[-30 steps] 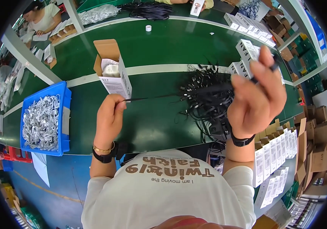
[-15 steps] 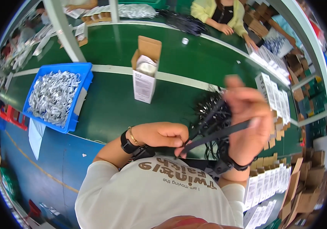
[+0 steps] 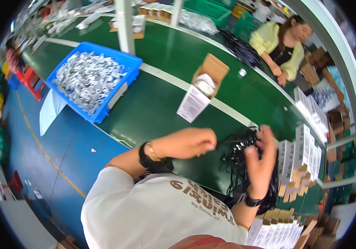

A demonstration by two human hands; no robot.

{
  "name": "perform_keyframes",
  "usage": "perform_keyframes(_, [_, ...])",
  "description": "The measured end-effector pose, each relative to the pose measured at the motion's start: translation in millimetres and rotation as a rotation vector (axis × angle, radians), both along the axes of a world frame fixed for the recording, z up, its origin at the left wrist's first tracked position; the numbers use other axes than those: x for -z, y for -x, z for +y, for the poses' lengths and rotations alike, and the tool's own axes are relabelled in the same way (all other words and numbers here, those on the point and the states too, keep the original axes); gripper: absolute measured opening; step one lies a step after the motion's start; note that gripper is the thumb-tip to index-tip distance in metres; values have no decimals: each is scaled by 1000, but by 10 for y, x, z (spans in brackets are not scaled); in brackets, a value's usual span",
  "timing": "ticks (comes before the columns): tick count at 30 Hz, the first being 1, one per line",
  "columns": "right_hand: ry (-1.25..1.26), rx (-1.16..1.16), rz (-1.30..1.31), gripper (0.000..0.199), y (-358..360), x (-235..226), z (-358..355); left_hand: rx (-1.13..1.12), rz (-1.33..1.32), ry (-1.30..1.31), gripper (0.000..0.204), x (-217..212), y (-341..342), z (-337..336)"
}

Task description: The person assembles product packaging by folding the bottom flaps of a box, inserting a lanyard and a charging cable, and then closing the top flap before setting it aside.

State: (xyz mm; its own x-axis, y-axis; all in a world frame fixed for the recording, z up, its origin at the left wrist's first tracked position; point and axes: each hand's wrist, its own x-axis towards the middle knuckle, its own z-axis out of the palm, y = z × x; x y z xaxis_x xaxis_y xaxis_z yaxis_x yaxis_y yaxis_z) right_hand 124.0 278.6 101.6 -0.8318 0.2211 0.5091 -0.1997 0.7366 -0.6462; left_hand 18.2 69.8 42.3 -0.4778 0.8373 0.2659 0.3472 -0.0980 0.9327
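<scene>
Head view looks down on a green table [image 3: 153, 110] with a glossy top that catches pale glare near its near edge, and a white strip [image 3: 165, 75] runs along it from far left to near right. The left hand [image 3: 194, 143] is loosely curled above the near part of the table; it is blurred, so I cannot tell whether it grips anything. To its right, the right hand [image 3: 263, 162] is wide, thumb and fingers spread, over a tangled pile of black cords [image 3: 237, 159] at the near right of the table.

Beyond the hands, an open carton [image 3: 194, 103] stands across the strip, with something white inside. On the left, a blue bin [image 3: 133, 68] holds a heap of white cables [image 3: 88, 79]. White boxes [image 3: 302, 149] stand at the right, and open-topped boxes [image 3: 273, 232] line the near right.

Blue floor [image 3: 72, 141] with a yellow line [image 3: 41, 143] spreads out at the near left, a red stool [image 3: 31, 81] farther back. A pale post [image 3: 124, 29] rises on the far side, and a person in a yellow top [image 3: 296, 60] sits at the far right, near a black bundle [image 3: 244, 47].
</scene>
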Motion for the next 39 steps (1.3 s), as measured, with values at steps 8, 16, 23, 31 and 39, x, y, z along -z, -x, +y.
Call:
perform_keyframes(8, [490,-572,-339,23,71,342,-34,-248,187,-57,7,-117,-28,-114])
perform_keyframes(16, [1236,-560,196,27,238,506,-72,-555,673,98,21,-218,405,-827])
perform_keyframes(23, [1243,-536,101,20,59,692,31,-1173,623,961,64,-169,1753,-2789])
perform_keyframes(31, [1253,-392,27,19,-67,939,87,-1348,101,1268,92,200,1907,-3236])
perform_keyframes(39, [1263,-292,-24,18,-86,1138,115,-1072,389,1112,72,333,1974,-3237])
